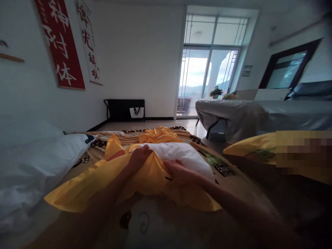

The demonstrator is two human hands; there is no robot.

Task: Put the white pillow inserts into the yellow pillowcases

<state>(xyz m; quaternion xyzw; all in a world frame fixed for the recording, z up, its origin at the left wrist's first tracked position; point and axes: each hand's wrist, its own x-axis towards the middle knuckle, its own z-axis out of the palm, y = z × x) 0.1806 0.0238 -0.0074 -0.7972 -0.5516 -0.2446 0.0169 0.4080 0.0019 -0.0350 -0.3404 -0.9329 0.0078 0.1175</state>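
Left hand [140,155] clamped on yellow printed fabric pillowcase [151,176] beside plump white cloth pillow [190,155]. Right hand [178,171] touches pillowcase; can't tell whether gripping.

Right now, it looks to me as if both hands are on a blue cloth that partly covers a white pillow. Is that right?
Not quite: the cloth is yellow, not blue, as the head view shows. The rest stands: the left hand and the right hand are both on it, and it partly covers a white pillow.
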